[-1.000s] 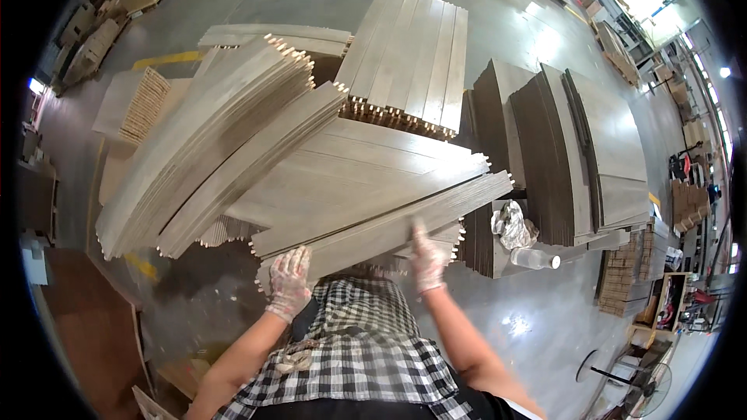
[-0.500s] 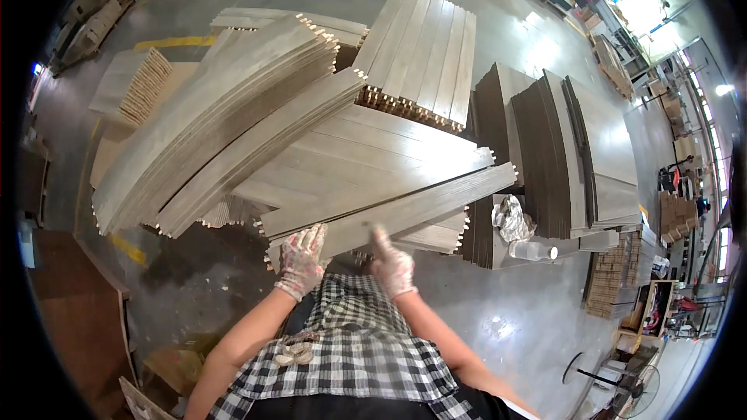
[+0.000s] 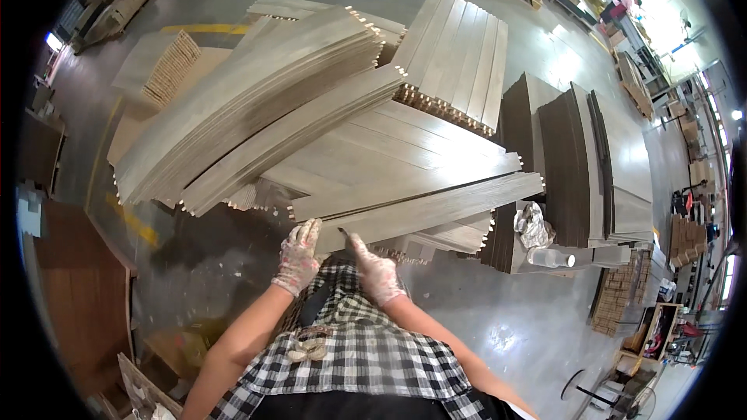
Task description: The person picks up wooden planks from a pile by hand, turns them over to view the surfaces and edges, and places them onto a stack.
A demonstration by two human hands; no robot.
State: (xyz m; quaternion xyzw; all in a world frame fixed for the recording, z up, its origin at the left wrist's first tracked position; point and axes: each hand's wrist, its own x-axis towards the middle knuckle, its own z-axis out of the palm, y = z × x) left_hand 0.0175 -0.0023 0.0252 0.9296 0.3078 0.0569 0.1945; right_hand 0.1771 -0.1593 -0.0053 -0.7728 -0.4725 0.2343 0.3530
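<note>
A long grey-brown wood plank [image 3: 420, 212] lies in front of me on top of a stack of like planks with notched ends. My left hand [image 3: 298, 257], in a white patterned glove, rests at its near left end, fingers over the edge and slightly apart. My right hand [image 3: 377, 271], gloved too, is close by at the plank's near edge. Its fingers are closed, and a small dark tip sticks out past them over the plank; what it belongs to is too small to name. Behind lies a wide layer of flat planks [image 3: 366, 148].
Fanned stacks of planks [image 3: 257, 101] stand to the left, another stack [image 3: 459, 54] at the back. Darker panel stacks [image 3: 572, 159] stand at right, with crumpled wrapping [image 3: 532, 225] and a clear bottle [image 3: 551, 257] beside them. A brown board [image 3: 82, 280] is at left, a fan [image 3: 611, 397] lower right.
My right hand has moved left along the plank's near edge, closer to my left hand. The whole view has shifted slightly; my left hand stays at the plank's end.
</note>
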